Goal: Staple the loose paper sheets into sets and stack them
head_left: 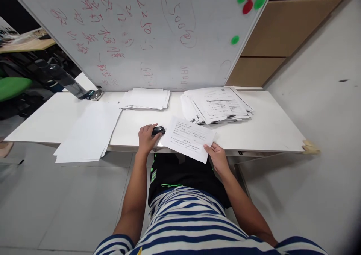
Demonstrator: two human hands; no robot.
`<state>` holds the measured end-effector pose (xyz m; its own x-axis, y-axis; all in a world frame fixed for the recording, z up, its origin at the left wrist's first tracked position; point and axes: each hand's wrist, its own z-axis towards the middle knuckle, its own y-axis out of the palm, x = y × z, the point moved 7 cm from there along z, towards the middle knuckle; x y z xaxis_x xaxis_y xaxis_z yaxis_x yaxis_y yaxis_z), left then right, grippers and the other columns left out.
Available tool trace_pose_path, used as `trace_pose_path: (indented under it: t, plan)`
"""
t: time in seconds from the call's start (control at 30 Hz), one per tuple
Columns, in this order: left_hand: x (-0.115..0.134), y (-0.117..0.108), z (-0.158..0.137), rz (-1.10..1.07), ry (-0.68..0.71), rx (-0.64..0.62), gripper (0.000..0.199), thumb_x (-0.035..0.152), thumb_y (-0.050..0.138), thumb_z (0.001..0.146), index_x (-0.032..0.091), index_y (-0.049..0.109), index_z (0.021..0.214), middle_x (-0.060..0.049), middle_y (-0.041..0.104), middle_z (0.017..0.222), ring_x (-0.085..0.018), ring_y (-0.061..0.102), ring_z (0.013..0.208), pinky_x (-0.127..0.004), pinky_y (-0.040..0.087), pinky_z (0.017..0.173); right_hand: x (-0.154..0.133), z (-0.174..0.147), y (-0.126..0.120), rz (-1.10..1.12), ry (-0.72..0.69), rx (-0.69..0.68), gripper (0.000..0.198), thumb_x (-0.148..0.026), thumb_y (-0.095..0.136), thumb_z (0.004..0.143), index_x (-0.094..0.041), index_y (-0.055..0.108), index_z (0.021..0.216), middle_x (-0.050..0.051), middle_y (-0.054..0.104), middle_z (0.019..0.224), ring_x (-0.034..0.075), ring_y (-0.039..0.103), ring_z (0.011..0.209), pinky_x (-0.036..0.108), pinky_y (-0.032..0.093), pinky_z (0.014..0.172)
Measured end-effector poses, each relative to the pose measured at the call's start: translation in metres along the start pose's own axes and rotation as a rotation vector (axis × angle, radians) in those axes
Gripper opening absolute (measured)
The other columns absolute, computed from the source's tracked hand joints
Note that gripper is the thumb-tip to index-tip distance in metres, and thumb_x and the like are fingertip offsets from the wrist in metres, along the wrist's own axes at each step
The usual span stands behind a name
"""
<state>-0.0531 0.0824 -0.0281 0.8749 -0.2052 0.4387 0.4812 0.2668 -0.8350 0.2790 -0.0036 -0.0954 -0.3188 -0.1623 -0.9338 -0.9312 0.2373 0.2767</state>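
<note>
My left hand (146, 137) is closed around a small black stapler (158, 130) on the white table, just beside the left edge of a printed sheet. The sheet of paper (188, 137) carries lines of print and slants over the table's front edge. Its lower right corner is pinched between the thumb and fingers of my right hand (216, 155). Behind the sheet lies a loose pile of printed papers (222, 104), and the sheet's top edge reaches close to it. A neater stack of papers (146, 98) sits farther back, left of centre.
Large white sheets (90, 131) overhang the table's front edge at left. A dark bottle (63, 78) stands at the back left. A whiteboard (126, 29) with red writing and round magnets rises behind the table (270, 123). Cardboard boxes (284, 29) are stacked at back right, near a wall.
</note>
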Motion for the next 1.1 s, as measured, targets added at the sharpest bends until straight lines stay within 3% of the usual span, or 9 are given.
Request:
trace_pose_path:
  t: [0.63, 1.1]
  plan:
    - [-0.003, -0.004, -0.003, -0.191, -0.001, -0.077, 0.043, 0.038, 0.065, 0.087, 0.029, 0.063, 0.129, -0.006, 0.064, 0.121, -0.028, 0.047, 0.121, -0.041, 0.037, 0.107, 0.006, 0.0, 0.022, -0.026, 0.085, -0.098, 0.047, -0.051, 0.083, 0.071, -0.021, 0.075, 0.107, 0.008, 0.079, 0.105, 0.029, 0.075, 0.096, 0.049, 0.056, 0.095]
    - [-0.003, -0.004, -0.005, -0.206, -0.014, -0.088, 0.044, 0.038, 0.066, 0.087, 0.029, 0.063, 0.13, -0.007, 0.063, 0.122, -0.029, 0.046, 0.123, -0.042, 0.039, 0.107, 0.008, 0.002, 0.013, -0.039, 0.083, -0.044, 0.048, -0.051, 0.083, 0.07, -0.021, 0.074, 0.105, 0.008, 0.079, 0.103, 0.03, 0.075, 0.095, 0.048, 0.058, 0.091]
